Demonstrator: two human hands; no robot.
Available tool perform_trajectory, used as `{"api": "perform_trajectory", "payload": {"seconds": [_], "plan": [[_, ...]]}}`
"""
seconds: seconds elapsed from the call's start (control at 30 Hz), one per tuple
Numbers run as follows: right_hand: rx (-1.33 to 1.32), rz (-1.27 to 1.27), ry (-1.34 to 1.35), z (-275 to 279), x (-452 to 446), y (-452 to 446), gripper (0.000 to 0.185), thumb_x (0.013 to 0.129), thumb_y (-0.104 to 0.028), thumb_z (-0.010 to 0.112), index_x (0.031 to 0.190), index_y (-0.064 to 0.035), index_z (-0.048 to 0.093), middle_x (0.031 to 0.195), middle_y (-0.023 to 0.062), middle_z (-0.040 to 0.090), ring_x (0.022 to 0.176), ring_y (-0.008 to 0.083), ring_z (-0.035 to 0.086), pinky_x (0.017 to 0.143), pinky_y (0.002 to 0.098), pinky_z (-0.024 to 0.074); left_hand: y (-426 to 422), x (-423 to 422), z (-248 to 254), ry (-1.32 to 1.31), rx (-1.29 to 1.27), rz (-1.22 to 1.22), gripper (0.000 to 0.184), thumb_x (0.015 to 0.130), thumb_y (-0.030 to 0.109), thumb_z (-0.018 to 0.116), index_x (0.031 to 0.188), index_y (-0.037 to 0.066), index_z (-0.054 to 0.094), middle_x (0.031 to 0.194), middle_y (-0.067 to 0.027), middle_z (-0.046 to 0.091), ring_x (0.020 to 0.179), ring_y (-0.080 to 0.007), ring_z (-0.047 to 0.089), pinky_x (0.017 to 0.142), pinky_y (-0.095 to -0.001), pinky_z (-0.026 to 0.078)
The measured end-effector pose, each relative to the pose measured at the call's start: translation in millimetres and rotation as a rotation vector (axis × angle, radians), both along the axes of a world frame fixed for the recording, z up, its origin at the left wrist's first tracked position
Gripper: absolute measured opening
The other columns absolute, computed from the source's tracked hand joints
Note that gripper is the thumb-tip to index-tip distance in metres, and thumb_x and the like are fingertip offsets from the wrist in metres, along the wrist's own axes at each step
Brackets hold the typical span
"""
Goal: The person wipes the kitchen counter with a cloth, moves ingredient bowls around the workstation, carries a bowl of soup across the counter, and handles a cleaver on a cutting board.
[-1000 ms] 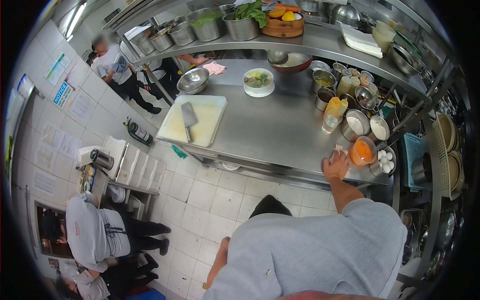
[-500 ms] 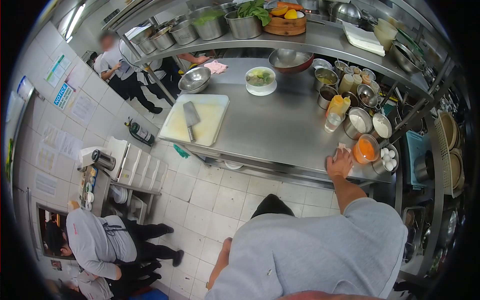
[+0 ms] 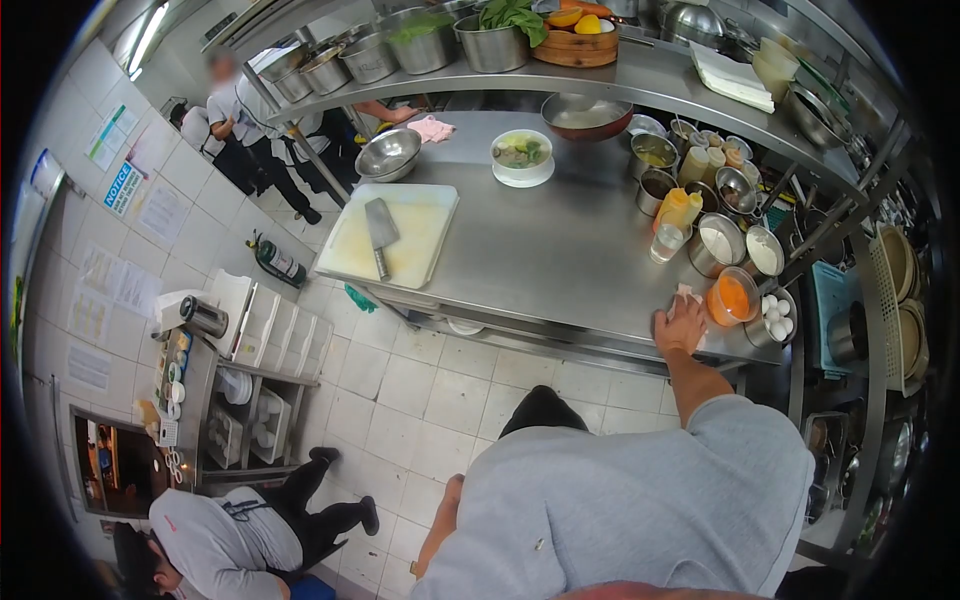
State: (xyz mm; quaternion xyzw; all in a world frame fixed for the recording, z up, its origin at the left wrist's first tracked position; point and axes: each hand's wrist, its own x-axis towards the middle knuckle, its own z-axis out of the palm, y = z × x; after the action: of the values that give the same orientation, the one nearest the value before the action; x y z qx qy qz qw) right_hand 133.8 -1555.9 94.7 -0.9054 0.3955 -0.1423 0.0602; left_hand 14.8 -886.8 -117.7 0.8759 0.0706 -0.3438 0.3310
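Note:
My right hand [image 3: 680, 327] is on the steel counter [image 3: 560, 260] near its front right edge, fingers bent over a pale pink cloth [image 3: 686, 292]. Part of the cloth shows past the fingertips. Just right of that hand stand a clear tub of orange contents [image 3: 733, 296] and a metal container of eggs [image 3: 777, 318]. My left hand [image 3: 455, 488] hangs low beside my body, away from the counter, its fingers mostly hidden. Farther left, a cleaver [image 3: 381, 230] lies on a white cutting board [image 3: 440, 215]. A white bowl of soup with greens [image 3: 521, 152] sits toward the back.
Squeeze bottles [image 3: 678, 208] and metal containers line the counter's right side. A metal bowl [image 3: 389, 155] and a wok [image 3: 587, 117] stand at the back. Overhead runs a loaded shelf [image 3: 640, 75]. One co-worker [image 3: 235, 535] bends at lower left; others stand beyond the counter.
The co-worker at lower left has moved lower in view and bends forward. People at the back left have shifted slightly. My right hand stays on the cloth in nearly the same place.

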Motion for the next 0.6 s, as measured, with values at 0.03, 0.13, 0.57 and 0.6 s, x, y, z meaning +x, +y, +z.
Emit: {"api": "perform_trajectory", "payload": {"seconds": [0.03, 0.13, 0.57, 0.6], "plan": [[-0.004, -0.004, 0.005, 0.2, 0.5, 0.2, 0.069, 0.091, -0.045, 0.067, 0.152, -0.0119, 0.064, 0.162, 0.0165, 0.051, 0.153, 0.0413, 0.042, 0.125, 0.0585, 0.0335, -0.5, -0.1, 1.5, 0.007, 0.006, 0.004, 0.053, 0.088, 0.038, 0.079, 0.11, -0.011, 0.077, 0.114, -0.0364, 0.077, 0.113, -0.0451, 0.077, 0.096, -0.0482, 0.058], [-0.001, -0.005, 0.015, 1.6, 1.1, 0.5, 0.069, 0.092, -0.045, 0.067, 0.152, -0.012, 0.064, 0.163, 0.0165, 0.051, 0.153, 0.0411, 0.042, 0.125, 0.0583, 0.0334, -2.5, -1.3, 6.4, -0.016, -0.045, 0.032, 0.052, 0.089, 0.038, 0.078, 0.109, -0.011, 0.077, 0.113, -0.0376, 0.077, 0.113, -0.046, 0.077, 0.095, -0.0481, 0.059], [-0.007, 0.002, 0.002, -1.6, 1.5, -1.5, 0.067, 0.093, -0.044, 0.065, 0.151, -0.0111, 0.065, 0.161, 0.0165, 0.052, 0.152, 0.0403, 0.043, 0.125, 0.0582, 0.0342, -11.6, -0.3, 12.7, -0.098, -0.01, 0.068, 0.048, 0.094, 0.038, 0.075, 0.105, -0.008, 0.076, 0.108, -0.0348, 0.078, 0.109, -0.0489, 0.075, 0.094, -0.0505, 0.059], [-0.008, -0.001, 0.005, -1.6, 1.8, -1.6, 0.066, 0.093, -0.044, 0.065, 0.151, -0.0111, 0.065, 0.161, 0.0165, 0.052, 0.152, 0.0403, 0.043, 0.125, 0.0584, 0.0341, -11.9, -0.3, 14.2, -0.047, -0.019, 0.075, 0.048, 0.094, 0.038, 0.075, 0.106, -0.009, 0.076, 0.109, -0.0349, 0.077, 0.11, -0.0484, 0.075, 0.095, -0.0503, 0.059]]}}
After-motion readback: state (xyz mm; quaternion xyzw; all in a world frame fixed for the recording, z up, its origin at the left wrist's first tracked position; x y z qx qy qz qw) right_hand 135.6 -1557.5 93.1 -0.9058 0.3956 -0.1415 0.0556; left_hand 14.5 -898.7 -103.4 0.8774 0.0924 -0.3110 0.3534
